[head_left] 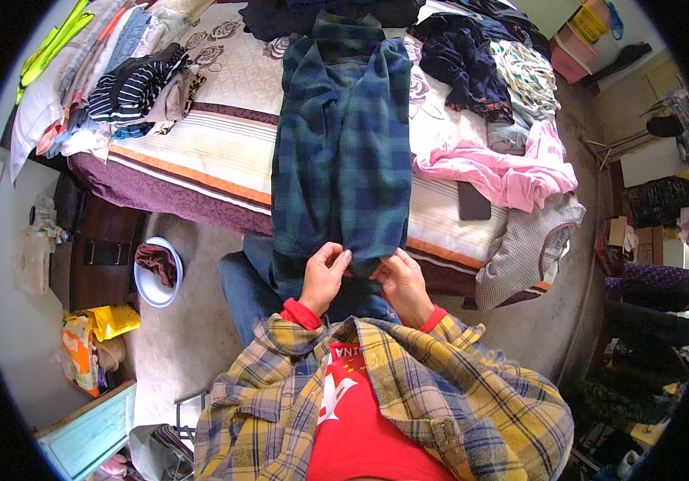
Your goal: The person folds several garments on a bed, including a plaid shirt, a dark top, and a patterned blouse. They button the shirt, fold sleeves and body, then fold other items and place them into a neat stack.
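Observation:
A green and navy plaid shirt (pixel 340 152) lies lengthwise on the bed, its sides folded in to make a long narrow shape. The collar end points away from me, and the near end hangs over the bed's edge toward my lap. My left hand (pixel 325 276) pinches the near end of the shirt between thumb and fingers, left of its middle. Close by on the right, my right hand (pixel 400 284) grips the same end near its right corner. Both hands are at about the same height, a short gap apart.
The bed (pixel 200 152) carries a striped and floral cover. Stacked clothes (pixel 132 88) lie at its left. On the right are a pink garment (pixel 513 168), a dark phone-like slab (pixel 473 201) and a grey checked garment (pixel 525 252). A white basin (pixel 158 271) stands on the floor.

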### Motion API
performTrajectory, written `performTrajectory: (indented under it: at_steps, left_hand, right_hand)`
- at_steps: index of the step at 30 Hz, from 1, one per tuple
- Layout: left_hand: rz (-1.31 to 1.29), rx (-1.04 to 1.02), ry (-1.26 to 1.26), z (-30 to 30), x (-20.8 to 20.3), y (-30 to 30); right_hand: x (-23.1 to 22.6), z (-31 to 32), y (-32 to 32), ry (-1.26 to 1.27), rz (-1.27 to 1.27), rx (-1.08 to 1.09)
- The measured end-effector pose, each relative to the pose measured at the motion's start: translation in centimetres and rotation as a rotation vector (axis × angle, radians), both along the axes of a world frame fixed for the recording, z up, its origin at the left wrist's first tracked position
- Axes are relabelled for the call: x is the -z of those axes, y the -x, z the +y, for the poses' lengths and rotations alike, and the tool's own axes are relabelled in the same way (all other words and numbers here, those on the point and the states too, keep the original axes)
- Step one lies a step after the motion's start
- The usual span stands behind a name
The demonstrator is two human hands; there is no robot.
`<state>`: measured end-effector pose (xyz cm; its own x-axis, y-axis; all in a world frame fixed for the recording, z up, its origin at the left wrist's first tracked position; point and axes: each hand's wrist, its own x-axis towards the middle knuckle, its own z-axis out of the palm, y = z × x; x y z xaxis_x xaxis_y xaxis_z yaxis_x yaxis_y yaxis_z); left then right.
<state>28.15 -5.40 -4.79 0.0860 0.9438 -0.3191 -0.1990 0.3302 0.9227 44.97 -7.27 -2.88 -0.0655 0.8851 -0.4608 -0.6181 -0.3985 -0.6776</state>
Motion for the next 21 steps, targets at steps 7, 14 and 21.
performTrajectory:
  at_steps: [7, 14, 21]
  left_hand:
    - [-0.009, -0.091, 0.010, -0.3, 1.5, 0.3]
    - [0.137, -0.088, -0.024, -0.4, 1.9, 1.3]
    - [0.097, -0.078, -0.042, -0.9, 2.3, 1.1]
  right_hand:
    - [0.5, -3.1, -0.9, 0.190, 0.044, -0.079]
    - [-1.6, 1.4, -4.1, -0.236, -0.949, -0.181]
    - [-8.7, 19.2, -6.2, -1.045, -1.441, 0.282]
